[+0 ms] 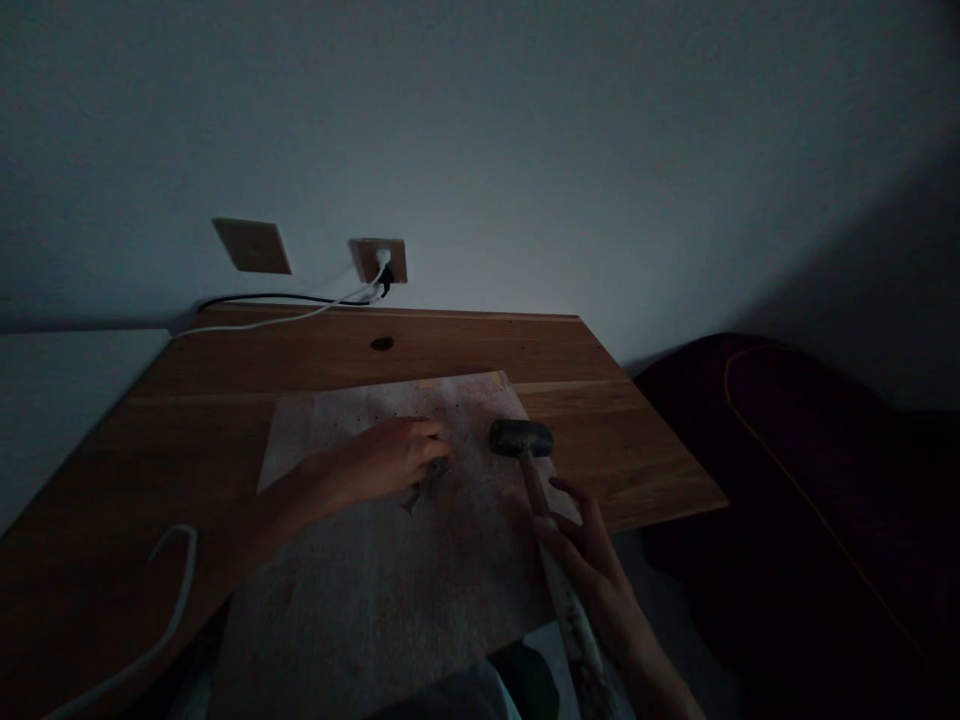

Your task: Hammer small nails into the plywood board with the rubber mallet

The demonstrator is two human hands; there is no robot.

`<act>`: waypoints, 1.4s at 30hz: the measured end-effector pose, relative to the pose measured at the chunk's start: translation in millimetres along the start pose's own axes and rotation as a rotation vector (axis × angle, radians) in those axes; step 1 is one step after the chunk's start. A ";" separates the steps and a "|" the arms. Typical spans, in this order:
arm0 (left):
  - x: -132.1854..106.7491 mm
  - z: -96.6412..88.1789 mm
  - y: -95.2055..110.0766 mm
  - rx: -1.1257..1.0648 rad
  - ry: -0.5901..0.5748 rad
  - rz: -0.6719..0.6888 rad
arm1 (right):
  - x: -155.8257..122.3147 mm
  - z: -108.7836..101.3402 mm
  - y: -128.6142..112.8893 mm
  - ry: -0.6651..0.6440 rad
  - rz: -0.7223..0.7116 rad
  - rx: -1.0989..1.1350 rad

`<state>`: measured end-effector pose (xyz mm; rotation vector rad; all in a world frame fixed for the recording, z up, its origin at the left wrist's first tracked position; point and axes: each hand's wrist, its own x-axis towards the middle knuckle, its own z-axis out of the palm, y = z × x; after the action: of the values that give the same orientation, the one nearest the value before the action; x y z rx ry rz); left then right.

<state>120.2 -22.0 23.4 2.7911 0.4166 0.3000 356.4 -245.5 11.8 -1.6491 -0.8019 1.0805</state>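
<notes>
A mallet (pixel 521 438) with a dark, barrel-shaped head and a long pale, stained handle lies at an angle over the right side of a worn board (pixel 390 590). My right hand (pixel 585 545) is closed round its handle below the head, the index finger partly lifted. Over the board's middle, my left hand (pixel 412 455) has its fingers curled together, and what they pinch is too dark to make out. Just beneath those fingers lies a small heap of metal pieces (pixel 411 498) that look like nails or screws. Several small dark dots run along the board's far part.
The board rests on a wooden desk (pixel 600 400) with a cable hole (pixel 382 343). White and black cords run to a wall socket (pixel 380 262) at the back. A white cable (pixel 184 580) curves at lower left. A dark purple covered shape (pixel 750 450) stands to the right.
</notes>
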 end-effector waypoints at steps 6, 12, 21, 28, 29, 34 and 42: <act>56.0 -1.9 -19.1 -0.265 0.166 -0.050 | 3.5 -3.2 -0.5 0.101 0.016 0.044; 112.9 18.2 -47.5 -0.521 0.291 -0.150 | -1.1 -1.6 -5.7 0.120 0.036 0.095; 101.5 46.8 -50.2 -0.395 0.361 -0.121 | -1.5 -3.4 -7.2 0.182 0.060 0.077; 103.7 45.8 -50.1 -0.375 0.360 -0.124 | 15.1 6.3 -32.8 -0.173 0.168 0.565; 103.9 45.4 -50.1 -0.363 0.364 -0.125 | 21.6 9.9 -36.8 -0.197 0.141 0.596; 104.1 42.1 -46.4 -0.279 0.352 -0.102 | 52.1 20.1 -65.9 -0.276 0.062 0.694; 105.0 43.5 -44.8 -0.270 0.313 -0.116 | 61.8 38.3 -82.3 -0.089 -0.190 0.746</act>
<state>218.0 40.3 -15.0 2.4500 0.5608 0.7143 343.8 -151.6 67.4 -0.8861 -0.5022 1.1378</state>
